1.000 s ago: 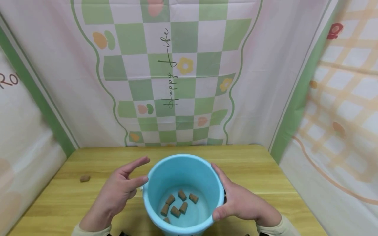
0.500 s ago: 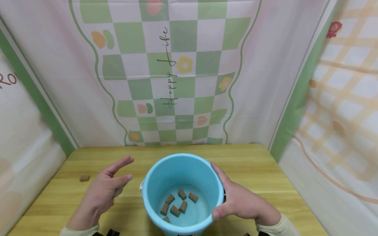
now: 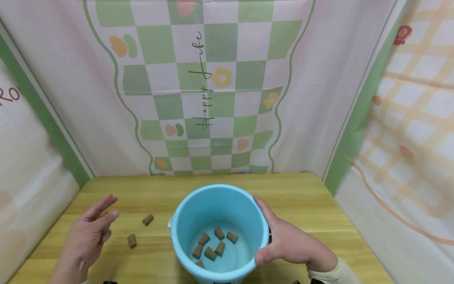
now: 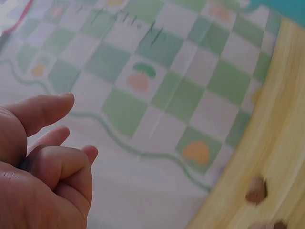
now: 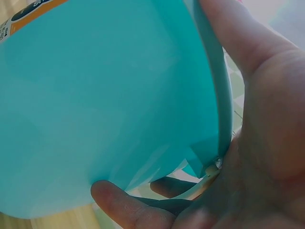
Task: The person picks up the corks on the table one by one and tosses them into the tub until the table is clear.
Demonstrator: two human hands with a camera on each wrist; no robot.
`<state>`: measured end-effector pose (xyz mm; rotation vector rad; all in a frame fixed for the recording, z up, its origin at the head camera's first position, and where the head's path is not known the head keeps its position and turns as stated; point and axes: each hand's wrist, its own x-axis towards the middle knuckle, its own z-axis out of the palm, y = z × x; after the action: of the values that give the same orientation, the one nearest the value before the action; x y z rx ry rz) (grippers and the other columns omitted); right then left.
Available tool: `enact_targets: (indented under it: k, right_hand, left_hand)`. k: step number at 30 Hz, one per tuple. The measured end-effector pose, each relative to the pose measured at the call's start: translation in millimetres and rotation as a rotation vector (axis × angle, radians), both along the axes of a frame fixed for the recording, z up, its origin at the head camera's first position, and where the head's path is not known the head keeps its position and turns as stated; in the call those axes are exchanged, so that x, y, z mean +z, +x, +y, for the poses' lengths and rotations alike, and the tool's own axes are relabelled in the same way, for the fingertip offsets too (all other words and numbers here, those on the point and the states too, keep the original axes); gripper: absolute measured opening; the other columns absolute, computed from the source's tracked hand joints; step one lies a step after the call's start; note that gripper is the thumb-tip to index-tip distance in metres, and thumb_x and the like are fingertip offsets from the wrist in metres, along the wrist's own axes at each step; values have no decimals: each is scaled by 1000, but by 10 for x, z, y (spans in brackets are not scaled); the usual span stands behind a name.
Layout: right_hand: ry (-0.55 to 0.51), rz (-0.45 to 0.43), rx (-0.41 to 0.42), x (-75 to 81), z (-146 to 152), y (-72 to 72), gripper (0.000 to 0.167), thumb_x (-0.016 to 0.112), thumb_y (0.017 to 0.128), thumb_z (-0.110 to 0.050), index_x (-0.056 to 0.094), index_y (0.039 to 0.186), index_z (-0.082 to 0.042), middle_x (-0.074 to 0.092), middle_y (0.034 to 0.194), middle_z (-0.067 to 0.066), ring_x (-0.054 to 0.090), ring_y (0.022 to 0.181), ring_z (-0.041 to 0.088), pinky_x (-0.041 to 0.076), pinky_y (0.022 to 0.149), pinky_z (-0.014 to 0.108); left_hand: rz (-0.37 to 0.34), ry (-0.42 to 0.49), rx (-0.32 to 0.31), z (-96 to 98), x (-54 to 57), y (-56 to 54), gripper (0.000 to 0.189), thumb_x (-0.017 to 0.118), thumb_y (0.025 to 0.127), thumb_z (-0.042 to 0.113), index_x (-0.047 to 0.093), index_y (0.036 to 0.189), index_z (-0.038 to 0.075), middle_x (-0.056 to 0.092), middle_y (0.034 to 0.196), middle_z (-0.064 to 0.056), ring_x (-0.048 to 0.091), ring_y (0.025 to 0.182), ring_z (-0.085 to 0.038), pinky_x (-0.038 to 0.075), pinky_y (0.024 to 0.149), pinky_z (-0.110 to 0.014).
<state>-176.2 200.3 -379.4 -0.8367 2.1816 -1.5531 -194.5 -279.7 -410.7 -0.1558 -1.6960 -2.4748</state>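
A light blue bucket stands upright on the table, with several brown corks lying on its bottom. My right hand grips the bucket's right side, thumb over the near rim; the right wrist view has the fingers curled under the rim against the outer wall. My left hand is over the left of the table, index finger and thumb stretched out with nothing between them, other fingers bent. One cork is mostly hidden behind its fingers. Two corks lie between this hand and the bucket, a farther cork and a nearer cork.
The wooden table runs back to a green-and-white checked curtain. More patterned cloth hangs on both sides. A white handle joint sticks out from the bucket's left rim.
My left hand has moved left, away from the bucket rim to the far-left cork, uncovering two corks on the table. The right hand and the bucket have stayed in place.
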Motion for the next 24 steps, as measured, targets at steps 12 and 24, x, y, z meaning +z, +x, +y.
enact_targets:
  k: [12, 24]
  right_hand:
    - [4, -22, -10, 5, -7, 10, 131, 91, 73, -19, -7, 158, -37, 35, 151, 14, 50, 122, 37, 51, 91, 45]
    - [-27, -7, 14, -38, 7, -20, 127, 89, 77, -19, -7, 158, -37, 36, 150, 18, 50, 121, 41, 51, 89, 47]
  left_hand:
    - [-132, 34, 123, -440, -221, -19, 55, 64, 93, -10, 68, 122, 36, 62, 118, 19, 41, 55, 1, 36, 46, -15]
    - [-476, -141, 304, -658, -468, -168, 90, 81, 86, 10, 28, 158, 23, 34, 148, 3, 45, 59, 2, 40, 49, -16]
